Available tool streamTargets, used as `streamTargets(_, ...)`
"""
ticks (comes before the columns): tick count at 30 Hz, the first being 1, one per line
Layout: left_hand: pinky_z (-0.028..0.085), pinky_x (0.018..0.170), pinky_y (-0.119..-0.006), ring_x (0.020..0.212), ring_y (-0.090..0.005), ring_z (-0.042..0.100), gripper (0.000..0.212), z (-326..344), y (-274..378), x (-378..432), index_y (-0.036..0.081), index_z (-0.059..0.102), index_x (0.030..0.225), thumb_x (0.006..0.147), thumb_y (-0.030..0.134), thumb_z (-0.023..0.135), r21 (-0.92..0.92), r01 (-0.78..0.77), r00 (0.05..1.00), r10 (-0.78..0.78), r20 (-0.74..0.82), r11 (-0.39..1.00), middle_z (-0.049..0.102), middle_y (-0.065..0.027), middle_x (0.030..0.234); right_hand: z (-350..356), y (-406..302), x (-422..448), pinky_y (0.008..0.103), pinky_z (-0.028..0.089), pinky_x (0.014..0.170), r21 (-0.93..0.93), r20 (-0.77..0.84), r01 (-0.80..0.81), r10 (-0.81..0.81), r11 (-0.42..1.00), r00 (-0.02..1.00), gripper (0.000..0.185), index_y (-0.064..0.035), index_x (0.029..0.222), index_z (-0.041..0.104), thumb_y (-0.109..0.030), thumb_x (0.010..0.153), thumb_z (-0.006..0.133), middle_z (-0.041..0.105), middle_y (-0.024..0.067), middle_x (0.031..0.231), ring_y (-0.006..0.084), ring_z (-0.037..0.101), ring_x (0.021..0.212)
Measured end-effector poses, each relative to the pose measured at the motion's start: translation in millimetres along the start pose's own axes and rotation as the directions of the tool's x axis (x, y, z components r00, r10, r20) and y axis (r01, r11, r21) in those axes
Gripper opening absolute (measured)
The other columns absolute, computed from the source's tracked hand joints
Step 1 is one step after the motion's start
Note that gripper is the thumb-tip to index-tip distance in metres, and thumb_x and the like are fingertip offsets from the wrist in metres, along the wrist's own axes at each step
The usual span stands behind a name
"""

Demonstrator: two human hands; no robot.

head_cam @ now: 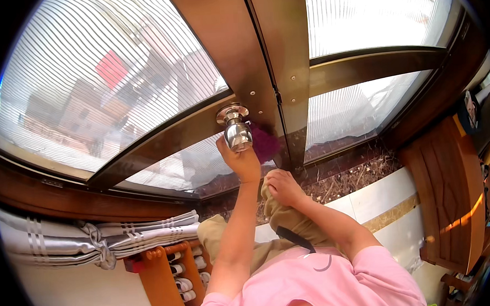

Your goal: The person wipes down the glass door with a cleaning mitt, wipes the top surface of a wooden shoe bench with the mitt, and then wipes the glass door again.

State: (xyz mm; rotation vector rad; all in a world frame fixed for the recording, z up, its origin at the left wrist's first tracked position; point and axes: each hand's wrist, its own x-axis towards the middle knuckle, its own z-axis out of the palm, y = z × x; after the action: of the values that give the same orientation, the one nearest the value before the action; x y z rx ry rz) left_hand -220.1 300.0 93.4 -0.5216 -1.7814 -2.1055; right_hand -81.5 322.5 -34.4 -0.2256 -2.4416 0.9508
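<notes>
A polished metal door knob (238, 135) juts out from the left leaf (239, 37) of a brown metal-framed glass double door. Just beneath it, my left hand (245, 163) is at a purple cloth (264, 143), which lies against the door frame. The knob hides most of the fingers; the thumb shows at its left. My right hand (286, 186) rests on my bent knee in khaki trousers (281, 217), fingers curled together and nothing seen in them.
Tied silver-grey curtains (66, 239) hang at left above a wooden shoe rack (156, 278) with several shoes. A dark marble sill (350, 170) runs below the door. To the right stands a wooden cabinet (446, 196) on pale floor tiles (385, 208).
</notes>
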Motion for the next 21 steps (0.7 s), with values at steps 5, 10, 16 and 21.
streamTargets(5, 0.046, 0.083, -0.039, 0.087, -0.0305, 0.055, 0.017, -15, -19, -22, 0.002, 0.060, 0.090, 0.079, 0.010, 0.071, 0.362, -0.130, 0.986, 0.084, 0.142, 0.923, 0.053, -0.0114, 0.095, 2, 7, -4, 0.0410, 0.042, 0.099, -0.060, -0.052, -0.022, 0.019, 0.998, 0.998, 0.011, -0.0081, 0.092, 0.067, -0.013, 0.083, 0.062, 0.063, 0.0061, 0.113, 0.0269, 0.057, 0.114)
streamTargets(10, 0.049, 0.076, -0.032, 0.079, -0.0148, 0.056, 0.022, -75, -105, -24, 0.002, 0.062, 0.092, 0.076, 0.000, 0.077, 0.381, 0.238, 0.971, -0.215, -0.102, 0.893, 0.063, -0.0033, 0.084, -5, -4, 2, 0.0404, 0.042, 0.098, -0.015, 0.001, -0.010, 0.010, 1.000, 1.000, 0.011, -0.0083, 0.091, 0.068, -0.013, 0.083, 0.062, 0.064, 0.0060, 0.113, 0.0267, 0.056, 0.115)
streamTargets(16, 0.053, 0.075, -0.031, 0.085, -0.0157, 0.062, 0.021, -136, -83, 37, -0.004, 0.065, 0.103, 0.085, 0.002, 0.071, 0.201, 0.349, 0.885, -0.252, -0.392, 0.915, 0.066, -0.0060, 0.100, -4, 2, -2, 0.0402, 0.042, 0.096, 0.004, -0.071, 0.021, -0.021, 1.000, 0.997, 0.010, -0.0097, 0.090, 0.066, -0.013, 0.081, 0.063, 0.064, 0.0042, 0.110, 0.0259, 0.058, 0.112)
streamTargets(21, 0.054, 0.075, -0.033, 0.085, -0.0162, 0.062, 0.022, -128, 12, 96, 0.001, 0.061, 0.112, 0.091, 0.000, 0.059, -0.154, 0.103, 0.878, -0.162, -0.451, 0.983, 0.066, -0.0057, 0.103, -9, 0, 4, 0.0406, 0.043, 0.096, 0.025, -0.042, -0.001, 0.002, 1.000, 0.999, 0.007, -0.0075, 0.089, 0.067, -0.009, 0.082, 0.065, 0.066, 0.0068, 0.112, 0.0278, 0.058, 0.113)
